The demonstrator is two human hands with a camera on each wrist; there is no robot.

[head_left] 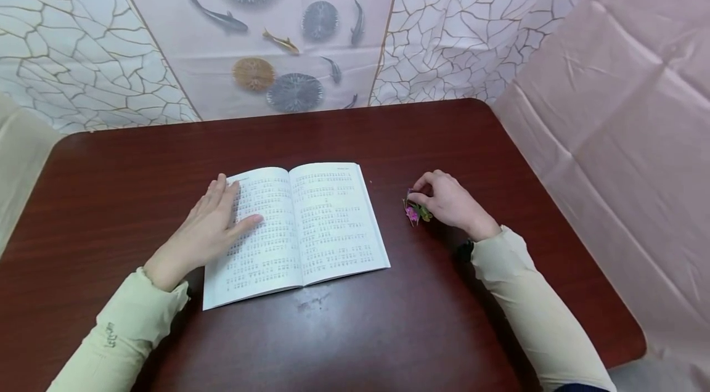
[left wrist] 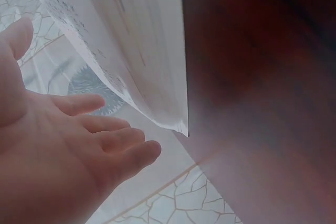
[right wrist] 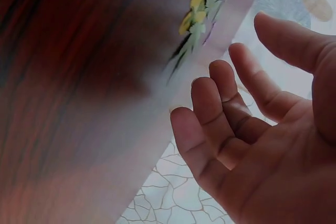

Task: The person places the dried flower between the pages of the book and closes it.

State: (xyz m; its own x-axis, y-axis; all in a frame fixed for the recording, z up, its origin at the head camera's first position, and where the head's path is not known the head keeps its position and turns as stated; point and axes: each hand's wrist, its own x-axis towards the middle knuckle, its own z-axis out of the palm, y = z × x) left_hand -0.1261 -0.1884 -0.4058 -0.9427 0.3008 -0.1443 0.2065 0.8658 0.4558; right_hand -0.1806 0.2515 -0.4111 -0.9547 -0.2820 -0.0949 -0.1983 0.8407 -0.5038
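Over one book (head_left: pixel 335 225), one hand (head_left: pixel 206 228)

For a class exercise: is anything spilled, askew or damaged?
Only a faint mark on the glossy dark red table, near the lower edge of the open white paper book: it breaks the sheen, possibly a smear.

Downward head view over book (head_left: pixel 299 228)

The dark red-brown table (head_left: pixel 355 336) carries 1 open book (head_left: pixel 338 225) and, to its right, small pink and yellow flowers (head_left: pixel 412 214).
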